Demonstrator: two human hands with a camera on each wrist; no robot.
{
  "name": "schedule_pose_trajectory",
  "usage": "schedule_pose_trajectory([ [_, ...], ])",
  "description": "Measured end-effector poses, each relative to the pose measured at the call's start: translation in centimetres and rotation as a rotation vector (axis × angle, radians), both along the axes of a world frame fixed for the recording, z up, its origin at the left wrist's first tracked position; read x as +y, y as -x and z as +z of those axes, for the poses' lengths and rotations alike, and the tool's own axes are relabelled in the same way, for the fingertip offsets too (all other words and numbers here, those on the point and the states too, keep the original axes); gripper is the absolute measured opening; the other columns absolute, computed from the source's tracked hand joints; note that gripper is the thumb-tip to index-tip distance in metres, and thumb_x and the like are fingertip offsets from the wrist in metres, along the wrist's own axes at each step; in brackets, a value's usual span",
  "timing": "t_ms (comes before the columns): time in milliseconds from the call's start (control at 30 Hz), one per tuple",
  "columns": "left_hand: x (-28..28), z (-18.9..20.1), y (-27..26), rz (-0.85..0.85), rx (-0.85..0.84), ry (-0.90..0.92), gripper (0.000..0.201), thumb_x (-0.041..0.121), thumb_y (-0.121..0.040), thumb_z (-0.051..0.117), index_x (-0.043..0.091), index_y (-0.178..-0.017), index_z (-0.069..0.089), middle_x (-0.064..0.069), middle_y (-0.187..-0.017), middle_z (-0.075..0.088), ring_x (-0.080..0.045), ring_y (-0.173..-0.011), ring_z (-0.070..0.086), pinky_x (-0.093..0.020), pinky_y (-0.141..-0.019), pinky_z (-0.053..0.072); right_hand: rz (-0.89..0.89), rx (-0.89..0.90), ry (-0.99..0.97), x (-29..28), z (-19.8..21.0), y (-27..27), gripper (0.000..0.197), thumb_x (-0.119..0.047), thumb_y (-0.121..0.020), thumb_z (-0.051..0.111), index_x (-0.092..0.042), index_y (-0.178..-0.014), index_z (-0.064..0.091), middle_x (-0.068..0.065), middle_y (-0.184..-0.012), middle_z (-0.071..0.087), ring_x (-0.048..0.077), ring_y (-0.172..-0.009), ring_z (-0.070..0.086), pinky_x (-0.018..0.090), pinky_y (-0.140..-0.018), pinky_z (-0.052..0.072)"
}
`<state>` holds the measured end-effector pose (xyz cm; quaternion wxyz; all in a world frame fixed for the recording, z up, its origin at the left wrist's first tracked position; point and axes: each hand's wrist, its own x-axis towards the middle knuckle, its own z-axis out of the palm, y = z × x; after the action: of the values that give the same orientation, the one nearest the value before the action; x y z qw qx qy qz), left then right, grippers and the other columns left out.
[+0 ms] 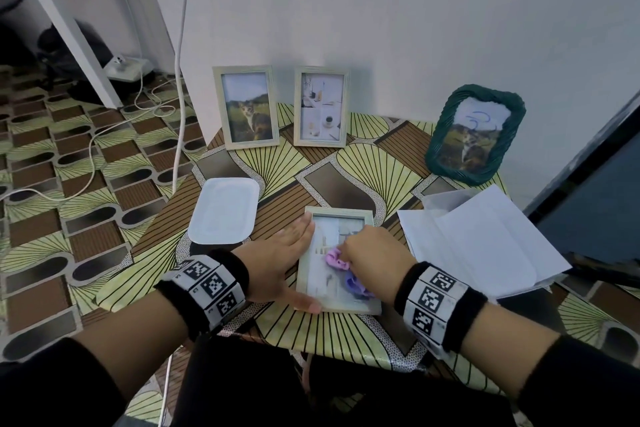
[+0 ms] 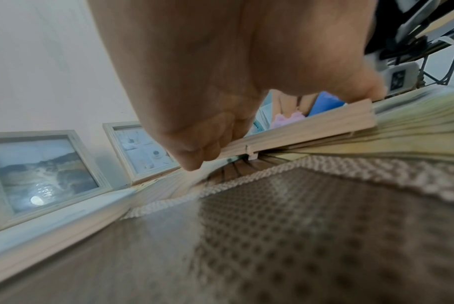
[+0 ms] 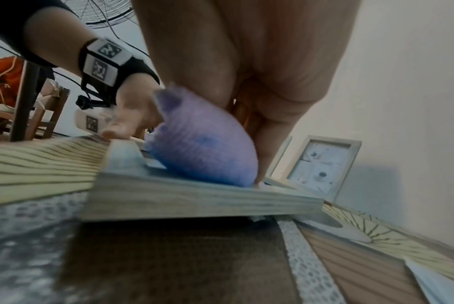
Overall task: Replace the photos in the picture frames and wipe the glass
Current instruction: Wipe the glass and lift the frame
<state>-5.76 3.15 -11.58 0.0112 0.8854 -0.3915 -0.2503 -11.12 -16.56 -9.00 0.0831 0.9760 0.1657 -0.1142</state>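
Patterned surface [image 1: 363,163] by a white wall carries a frame [image 1: 337,307] lying flat, glass up. Left hand [image 1: 277,262], fingers straight, presses its edge to stop sliding, while right hand [image 1: 372,260] bunches a purple cloth [image 1: 337,260] against the glass.

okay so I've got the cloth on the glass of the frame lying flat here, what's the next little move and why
Probably sweep the purple cloth toward the far end of the glass. Your right hand presses it mid-pane on the flat frame, so the upper part looks not yet covered. Your left hand lies flat along the frame's left edge, steadying it, so a stroke shouldn't shift it.
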Motion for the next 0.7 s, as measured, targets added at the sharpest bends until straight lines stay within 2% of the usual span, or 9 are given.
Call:
schedule_pose_trajectory([
  [167, -0.1, 0.0, -0.1, 0.027, 0.035, 0.015, 0.138, 0.089, -0.062, 0.053, 0.021, -0.148, -0.030, 0.008, -0.153, -0.039, -0.005, -0.146, -0.019, -0.036, -0.123, 0.010, -0.088, -0.029, -0.128, -0.5, -0.3, -2.7, 0.015, -0.012, -0.081, 0.062, -0.015, -0.095, 0.066, 0.007, -0.090, 0.069, 0.027, -0.089, 0.061, 0.031, -0.071, 0.042],
  [233, -0.1, 0.0, -0.2, 0.026, 0.039, 0.013, 0.139, 0.089, -0.061, 0.054, 0.022, -0.147, -0.032, 0.009, -0.153, -0.040, -0.005, -0.147, -0.018, -0.037, -0.123, 0.011, -0.132, -0.049, -0.237, -0.8, -0.5, -3.3, 0.022, -0.007, -0.085, 0.056, -0.017, -0.097, 0.071, 0.009, -0.086, 0.069, 0.027, -0.084, 0.059, 0.029, -0.073, 0.046],
  [300, -0.2, 0.1, -0.3, 0.022, 0.037, 0.016, 0.139, 0.089, -0.060, 0.053, 0.022, -0.147, -0.033, 0.009, -0.153, -0.039, -0.005, -0.147, -0.018, -0.036, -0.123, 0.011, -0.151, -0.063, -0.369, -1.2, -0.5, -3.3, 0.025, -0.004, -0.087, 0.050, -0.015, -0.092, 0.072, 0.011, -0.080, 0.067, 0.028, -0.077, 0.054, 0.029, -0.070, 0.046],
  [367, -0.2, 0.0, -0.3, 0.020, 0.034, 0.019, 0.140, 0.089, -0.060, 0.054, 0.022, -0.146, -0.034, 0.009, -0.154, -0.039, -0.005, -0.147, -0.018, -0.035, -0.123, 0.010, -0.134, -0.074, -0.434, -1.4, -0.5, -3.2, 0.022, -0.006, -0.088, 0.049, -0.010, -0.090, 0.071, 0.011, -0.079, 0.066, 0.030, -0.076, 0.055, 0.034, -0.073, 0.048],
  [467, -0.2, 0.0, -0.2, 0.016, 0.019, 0.023, 0.140, 0.091, -0.058, 0.052, 0.024, -0.147, -0.033, 0.009, -0.154, -0.037, -0.004, -0.147, -0.015, -0.036, -0.122, 0.015, -0.105, -0.045, -0.466, -0.7, -0.5, -3.0, 0.023, -0.010, -0.091, 0.050, -0.013, -0.097, 0.073, 0.011, -0.083, 0.068, 0.029, -0.079, 0.059, 0.037, -0.077, 0.048],
  [500, -0.2, 0.0, -0.2, 0.016, 0.014, 0.029, 0.140, 0.092, -0.057, 0.051, 0.025, -0.147, -0.032, 0.009, -0.155, -0.037, -0.004, -0.148, -0.012, -0.037, -0.122, 0.018, -0.096, -0.035, -0.484, -0.3, -0.5, -2.8, 0.023, -0.010, -0.091, 0.050, -0.013, -0.095, 0.073, 0.011, -0.081, 0.067, 0.028, -0.078, 0.058, 0.035, -0.077, 0.047],
  [567, -0.2, 0.0, -0.2, 0.012, 0.005, 0.040, 0.140, 0.094, -0.056, 0.050, 0.026, -0.148, -0.030, 0.010, -0.155, -0.036, -0.003, -0.147, -0.008, -0.039, -0.121, 0.022, -0.088, -0.031, -0.503, 0.5, -0.6, -2.4, 0.019, -0.010, -0.090, 0.049, -0.013, -0.079, 0.064, 0.008, -0.072, 0.060, 0.027, -0.073, 0.052, 0.034, -0.074, 0.044],
  [633, 0.0, -0.1, -0.2, 0.009, -0.006, 0.031, 0.140, 0.095, -0.055, 0.048, 0.024, -0.150, -0.028, 0.010, -0.154, -0.038, 0.000, -0.143, -0.013, -0.041, -0.121, 0.022, -0.082, -0.022, -0.526, 1.0, -0.5, -1.5, 0.021, -0.010, -0.089, 0.050, -0.020, -0.071, 0.054, 0.001, -0.064, 0.051, 0.023, -0.068, 0.046, 0.033, -0.070, 0.040],
  [700, 0.0, -0.1, -0.2, 0.001, -0.018, 0.009, 0.141, 0.097, -0.054, 0.043, 0.021, -0.150, -0.027, 0.010, -0.152, -0.040, -0.001, -0.143, -0.017, -0.042, -0.122, 0.020, -0.055, 0.017, -0.539, 1.1, -0.5, -0.2, 0.020, -0.008, -0.088, 0.051, -0.016, -0.074, 0.062, 0.002, -0.063, 0.054, 0.022, -0.064, 0.049, 0.031, -0.068, 0.040],
])
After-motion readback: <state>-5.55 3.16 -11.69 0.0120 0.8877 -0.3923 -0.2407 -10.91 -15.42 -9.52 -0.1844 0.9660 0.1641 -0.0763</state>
